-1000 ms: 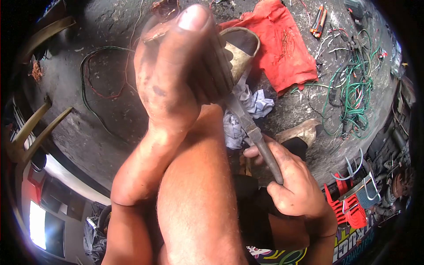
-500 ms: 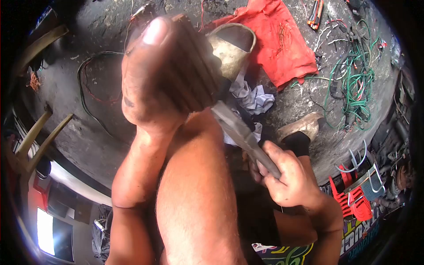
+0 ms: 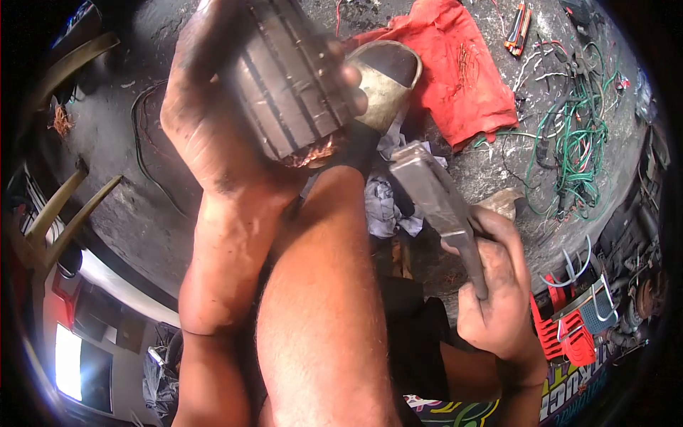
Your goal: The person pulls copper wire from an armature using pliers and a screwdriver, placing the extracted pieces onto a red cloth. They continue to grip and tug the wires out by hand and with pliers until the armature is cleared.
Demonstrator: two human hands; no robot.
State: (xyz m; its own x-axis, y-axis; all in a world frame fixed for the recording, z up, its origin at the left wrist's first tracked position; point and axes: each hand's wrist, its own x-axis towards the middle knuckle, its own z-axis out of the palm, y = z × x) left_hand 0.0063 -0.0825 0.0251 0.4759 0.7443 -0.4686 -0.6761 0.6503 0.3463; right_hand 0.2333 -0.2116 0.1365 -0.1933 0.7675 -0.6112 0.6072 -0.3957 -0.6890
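gripping a dark slotted motor core [image 3: 288,78], copper winding showing at its lower end, the left hand [image 3: 213,121] is wrapped about it, raised above the knee. since a second ago: core turned so its slots face the camera instead of the thumb; flat metal tool [image 3: 434,199] drawn back, no longer against the core. right hand [image 3: 494,285] fisted around the tool's handle. count on the floor: one red cloth [image 3: 462,78], one sandal [image 3: 388,78], one tangle of green wires [image 3: 576,149], one pale rag [image 3: 384,206].
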